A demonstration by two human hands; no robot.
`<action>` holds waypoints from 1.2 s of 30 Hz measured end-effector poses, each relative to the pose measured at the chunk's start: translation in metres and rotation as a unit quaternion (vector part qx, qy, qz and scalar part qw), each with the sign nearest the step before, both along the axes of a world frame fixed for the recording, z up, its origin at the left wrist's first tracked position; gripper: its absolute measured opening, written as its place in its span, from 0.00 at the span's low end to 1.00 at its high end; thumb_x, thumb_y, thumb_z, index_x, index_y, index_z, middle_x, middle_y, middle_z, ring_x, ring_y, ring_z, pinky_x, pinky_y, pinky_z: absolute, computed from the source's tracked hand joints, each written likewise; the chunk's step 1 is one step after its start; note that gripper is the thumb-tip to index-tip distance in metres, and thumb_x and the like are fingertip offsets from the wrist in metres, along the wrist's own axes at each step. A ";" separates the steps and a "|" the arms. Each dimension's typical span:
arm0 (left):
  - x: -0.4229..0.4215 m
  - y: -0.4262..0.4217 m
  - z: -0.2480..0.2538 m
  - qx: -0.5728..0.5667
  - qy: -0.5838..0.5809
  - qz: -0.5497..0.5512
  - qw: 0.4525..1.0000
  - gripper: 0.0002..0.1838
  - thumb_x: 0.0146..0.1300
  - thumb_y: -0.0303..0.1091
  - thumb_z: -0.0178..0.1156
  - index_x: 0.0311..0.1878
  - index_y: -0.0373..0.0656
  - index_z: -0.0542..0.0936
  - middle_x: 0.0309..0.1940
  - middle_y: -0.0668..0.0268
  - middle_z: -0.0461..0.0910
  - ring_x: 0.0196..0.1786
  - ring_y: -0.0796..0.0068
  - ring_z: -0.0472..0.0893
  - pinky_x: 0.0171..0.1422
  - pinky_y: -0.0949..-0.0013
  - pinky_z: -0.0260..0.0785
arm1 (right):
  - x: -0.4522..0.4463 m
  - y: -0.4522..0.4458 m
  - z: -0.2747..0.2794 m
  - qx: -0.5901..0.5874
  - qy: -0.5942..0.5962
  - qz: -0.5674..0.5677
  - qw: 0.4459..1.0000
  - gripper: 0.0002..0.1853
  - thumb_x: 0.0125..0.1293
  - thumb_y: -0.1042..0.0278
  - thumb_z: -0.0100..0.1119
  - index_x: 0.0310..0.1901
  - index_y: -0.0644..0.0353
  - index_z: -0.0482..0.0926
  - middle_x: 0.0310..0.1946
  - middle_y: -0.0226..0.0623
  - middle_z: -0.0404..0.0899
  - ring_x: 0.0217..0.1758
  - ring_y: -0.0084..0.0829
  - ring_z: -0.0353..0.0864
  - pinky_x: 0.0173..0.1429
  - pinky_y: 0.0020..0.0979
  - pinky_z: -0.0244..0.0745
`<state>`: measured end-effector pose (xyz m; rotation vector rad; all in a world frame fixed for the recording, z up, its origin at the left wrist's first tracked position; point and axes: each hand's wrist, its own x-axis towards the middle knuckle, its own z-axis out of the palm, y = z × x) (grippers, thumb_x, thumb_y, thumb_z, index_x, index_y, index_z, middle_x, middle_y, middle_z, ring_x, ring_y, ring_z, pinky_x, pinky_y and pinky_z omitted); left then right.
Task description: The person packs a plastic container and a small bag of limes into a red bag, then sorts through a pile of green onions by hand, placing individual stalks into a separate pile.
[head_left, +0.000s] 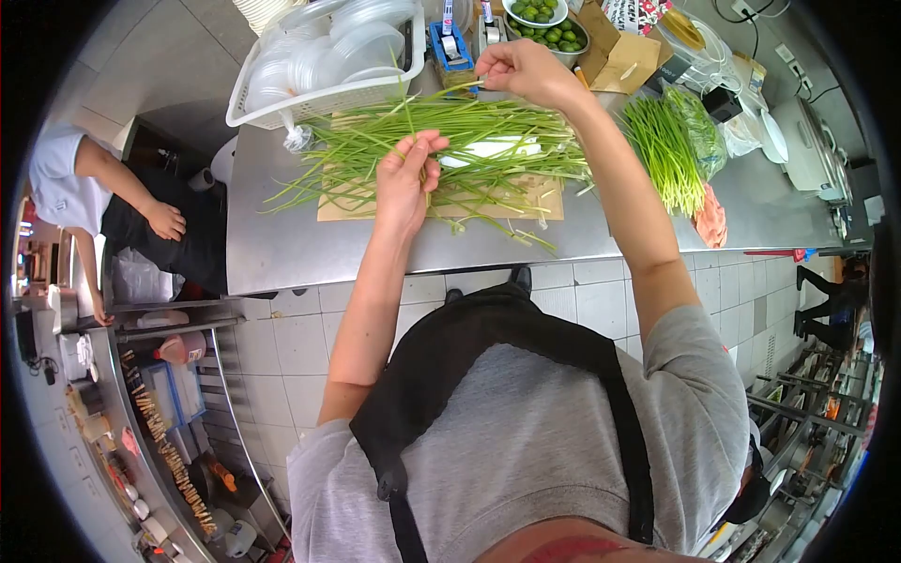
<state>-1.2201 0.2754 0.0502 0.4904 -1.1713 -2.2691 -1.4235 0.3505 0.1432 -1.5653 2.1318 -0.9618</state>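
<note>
Long green stalks (488, 122) lie loosely spread over a tan cutting board (347, 206) on the steel counter. Above their left part is my left hand (408, 178), its fingers curled around a thin green stalk. Higher up and to the right, my right hand (526, 73) pinches the end of a stalk near the tape dispensers. Between the hands, a white object (493, 150) shows through the stalks; what it is cannot be made out.
A white basket (328, 94) of clear plastic lids stands back left, beside a blue tape dispenser (452, 56). Bowls of green fruit (554, 39) and a cardboard box (624, 64) are behind. More greens (664, 150) lie right. A co-worker (122, 197) stands left.
</note>
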 end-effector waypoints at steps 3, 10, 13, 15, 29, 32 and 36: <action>-0.011 0.001 0.025 -0.009 0.035 0.020 0.999 0.11 0.63 0.34 0.52 0.44 0.37 0.74 0.36 0.62 0.78 0.21 0.87 0.67 0.21 0.84 0.56 | 0.015 0.016 0.004 -0.047 -0.123 0.019 0.991 0.07 0.53 0.78 0.57 0.35 0.64 0.76 0.24 0.24 0.74 0.27 0.14 0.70 0.34 0.18 0.67; -0.025 -0.003 0.050 0.035 0.101 0.058 0.993 0.10 0.58 0.29 0.58 0.43 0.36 0.75 0.31 0.65 0.78 0.19 0.88 0.65 0.18 0.85 0.53 | 0.056 0.048 -0.022 -0.009 -0.272 0.049 0.961 0.09 0.53 0.77 0.59 0.37 0.63 0.76 0.26 0.23 0.74 0.30 0.13 0.72 0.37 0.16 0.67; -0.025 0.000 0.056 -0.017 0.084 0.042 0.995 0.10 0.58 0.29 0.58 0.42 0.36 0.76 0.29 0.67 0.77 0.19 0.89 0.64 0.18 0.85 0.53 | 0.062 0.053 -0.034 0.007 -0.338 0.052 0.940 0.09 0.53 0.75 0.61 0.38 0.62 0.76 0.27 0.23 0.75 0.30 0.12 0.72 0.37 0.16 0.67; -0.027 0.002 0.058 -0.043 0.078 0.021 0.996 0.10 0.58 0.29 0.58 0.42 0.35 0.76 0.29 0.68 0.76 0.20 0.89 0.64 0.19 0.85 0.53 | 0.069 0.050 -0.029 -0.064 -0.339 0.013 0.939 0.10 0.53 0.74 0.62 0.38 0.62 0.76 0.27 0.24 0.76 0.30 0.12 0.73 0.36 0.16 0.68; -0.019 0.006 0.050 -0.026 0.060 0.020 0.998 0.11 0.59 0.31 0.57 0.42 0.35 0.77 0.30 0.68 0.76 0.22 0.87 0.67 0.20 0.84 0.54 | 0.078 0.043 -0.027 -0.107 -0.363 -0.034 0.925 0.06 0.57 0.67 0.59 0.34 0.59 0.76 0.27 0.26 0.79 0.25 0.12 0.70 0.26 0.15 0.63; -0.018 0.006 0.047 -0.030 0.059 0.019 0.998 0.12 0.59 0.32 0.57 0.43 0.35 0.76 0.32 0.65 0.77 0.22 0.87 0.67 0.20 0.84 0.55 | 0.078 0.042 -0.028 -0.107 -0.376 -0.055 0.919 0.06 0.56 0.68 0.60 0.33 0.58 0.76 0.25 0.25 0.78 0.25 0.12 0.70 0.26 0.15 0.63; -0.017 0.007 0.047 -0.036 0.056 0.011 0.998 0.13 0.61 0.33 0.56 0.45 0.36 0.76 0.33 0.65 0.77 0.23 0.87 0.67 0.20 0.84 0.55 | 0.081 0.041 -0.029 -0.097 -0.387 -0.048 0.916 0.06 0.53 0.70 0.63 0.32 0.58 0.76 0.24 0.25 0.78 0.24 0.11 0.71 0.25 0.15 0.63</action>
